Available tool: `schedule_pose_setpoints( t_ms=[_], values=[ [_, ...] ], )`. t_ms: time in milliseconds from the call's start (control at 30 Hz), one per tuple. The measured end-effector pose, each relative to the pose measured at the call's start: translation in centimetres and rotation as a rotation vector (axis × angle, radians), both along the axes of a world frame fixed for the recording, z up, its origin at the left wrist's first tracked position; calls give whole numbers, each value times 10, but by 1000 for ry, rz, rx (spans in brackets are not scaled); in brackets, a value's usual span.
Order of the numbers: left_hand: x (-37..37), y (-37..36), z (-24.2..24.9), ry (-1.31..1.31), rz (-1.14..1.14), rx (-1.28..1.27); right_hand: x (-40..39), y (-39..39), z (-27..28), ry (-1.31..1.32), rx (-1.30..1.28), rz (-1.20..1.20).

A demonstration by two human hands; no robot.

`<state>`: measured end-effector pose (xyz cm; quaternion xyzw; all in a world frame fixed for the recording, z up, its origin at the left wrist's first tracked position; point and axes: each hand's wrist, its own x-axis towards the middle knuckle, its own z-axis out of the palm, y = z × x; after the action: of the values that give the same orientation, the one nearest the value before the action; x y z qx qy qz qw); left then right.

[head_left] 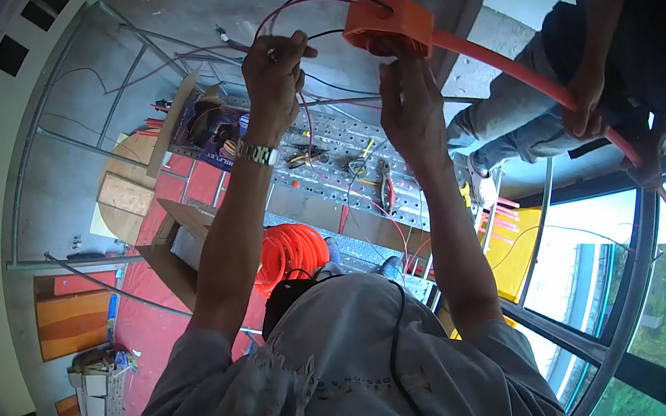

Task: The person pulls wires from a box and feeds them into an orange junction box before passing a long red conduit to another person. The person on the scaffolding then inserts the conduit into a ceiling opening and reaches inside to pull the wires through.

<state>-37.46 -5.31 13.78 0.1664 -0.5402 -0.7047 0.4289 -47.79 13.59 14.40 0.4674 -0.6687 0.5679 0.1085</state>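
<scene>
An orange box [388, 17] hangs at the top centre, with an orange conduit [501, 62] running from its right side. My right hand [412, 106] reaches up to the box, its fingertips at the lower opening, partly hidden there. To the left, my left hand [276, 79] is raised with its fingers pinched around thin wires. A black wire and a red wire [270, 17] arc from near this hand to the box. Below the hands, pliers [387, 186] and other tools lie on a perforated metal platform [336, 169].
At the right, a co-worker's hand [584, 112] grips the orange conduit. A coil of orange conduit [292, 253] lies below my left forearm. An open cardboard box [175, 249], scaffold poles [21, 194] and a window [590, 256] surround the platform.
</scene>
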Motion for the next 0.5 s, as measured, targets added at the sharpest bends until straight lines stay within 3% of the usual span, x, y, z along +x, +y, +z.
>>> schedule_pose_setpoints(
  t_ms=[67,133,167,233,267,367,500],
  values=[
    [17,-6,-11,10,61,16,10,9,3,28,2,-70],
    [41,-15,-24,-60,131,34,9,24,14,408,-165,-272],
    [55,-21,-32,-45,140,41,10,28,29,408,-164,-263],
    [83,-23,-40,-49,120,38,11,36,66,652,-64,-620],
    [96,-21,-42,-54,94,32,4,36,65,656,-65,-622],
    [128,-9,-35,-136,90,-36,-42,43,43,592,405,-427],
    [153,-15,-41,-251,179,-191,-40,46,38,675,414,-301]
  ],
)
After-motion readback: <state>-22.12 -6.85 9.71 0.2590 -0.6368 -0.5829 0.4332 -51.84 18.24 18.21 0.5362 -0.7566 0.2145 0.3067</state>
